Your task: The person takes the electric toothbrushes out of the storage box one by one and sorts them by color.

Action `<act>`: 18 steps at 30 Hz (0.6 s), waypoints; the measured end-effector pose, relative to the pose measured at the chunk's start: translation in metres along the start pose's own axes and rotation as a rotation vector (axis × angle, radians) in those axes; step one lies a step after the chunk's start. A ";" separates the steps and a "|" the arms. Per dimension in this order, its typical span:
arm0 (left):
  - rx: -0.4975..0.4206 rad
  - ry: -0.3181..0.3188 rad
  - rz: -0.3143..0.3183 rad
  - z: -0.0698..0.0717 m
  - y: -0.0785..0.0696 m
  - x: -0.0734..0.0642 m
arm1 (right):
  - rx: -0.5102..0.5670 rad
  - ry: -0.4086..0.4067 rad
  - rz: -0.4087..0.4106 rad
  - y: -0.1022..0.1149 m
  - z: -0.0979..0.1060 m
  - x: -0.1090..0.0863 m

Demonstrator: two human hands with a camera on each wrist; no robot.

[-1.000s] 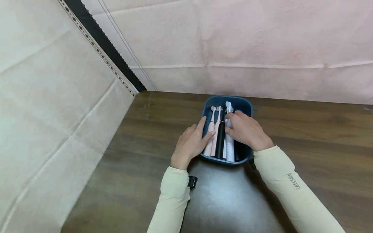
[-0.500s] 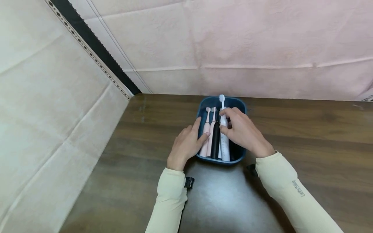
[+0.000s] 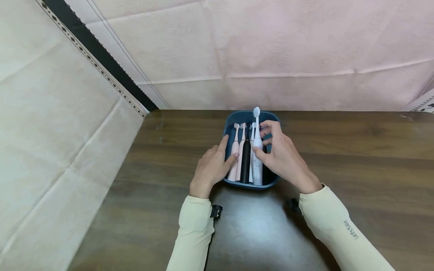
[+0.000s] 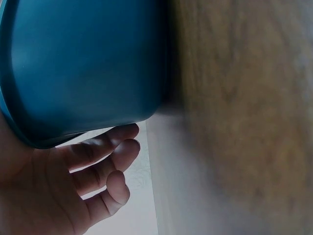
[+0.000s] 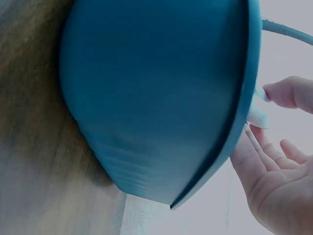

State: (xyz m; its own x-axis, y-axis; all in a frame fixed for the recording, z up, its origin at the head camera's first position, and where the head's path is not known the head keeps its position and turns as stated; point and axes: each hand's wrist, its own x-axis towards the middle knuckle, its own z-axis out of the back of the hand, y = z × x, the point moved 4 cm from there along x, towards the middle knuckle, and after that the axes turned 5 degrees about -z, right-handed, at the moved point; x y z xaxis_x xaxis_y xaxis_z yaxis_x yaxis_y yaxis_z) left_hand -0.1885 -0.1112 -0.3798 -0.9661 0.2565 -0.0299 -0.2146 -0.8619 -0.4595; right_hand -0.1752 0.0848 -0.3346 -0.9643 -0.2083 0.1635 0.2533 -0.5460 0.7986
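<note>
A blue bin (image 3: 260, 114) stands on the table, holding several electric toothbrushes. Two pink toothbrushes (image 3: 234, 150) lie along its left side, with a black toothbrush (image 3: 245, 162) beside them and a thin white one (image 3: 252, 137) partly hidden. My left hand (image 3: 211, 165) holds the bin's left wall, thumb over the rim inside and fingers outside; its fingers (image 4: 95, 178) show against the outer wall in the left wrist view. My right hand (image 3: 283, 154) touches a white speckled toothbrush (image 3: 257, 167) with the thumb, its other fingers spread apart. That toothbrush's head projects over the far rim.
The brown wooden table (image 3: 356, 158) extends on both sides of the bin. Pale fabric walls (image 3: 288, 49) rise behind its far edge and along the left. A dark object inside the bin's right side is mostly hidden by my right hand.
The white speckled toothbrush's head has risen above the others. My right hand's fingers have spread away from it, the thumb still touching. The left hand stays on the bin; the camera view has shifted.
</note>
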 end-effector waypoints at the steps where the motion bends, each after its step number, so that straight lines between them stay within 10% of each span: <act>1: 0.000 0.000 0.001 0.000 0.000 0.000 | 0.009 -0.003 -0.001 0.000 0.000 -0.001; 18: -0.018 0.005 0.016 -0.001 -0.001 -0.002 | 0.042 0.049 0.041 -0.004 -0.003 -0.009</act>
State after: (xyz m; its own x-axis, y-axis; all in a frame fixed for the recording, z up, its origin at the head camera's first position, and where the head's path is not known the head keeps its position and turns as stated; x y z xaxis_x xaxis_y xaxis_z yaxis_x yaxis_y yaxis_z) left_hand -0.1864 -0.1103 -0.3805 -0.9687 0.2448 -0.0418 -0.1964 -0.8581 -0.4745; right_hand -0.1668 0.0867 -0.3405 -0.9481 -0.2698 0.1683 0.2876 -0.5016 0.8159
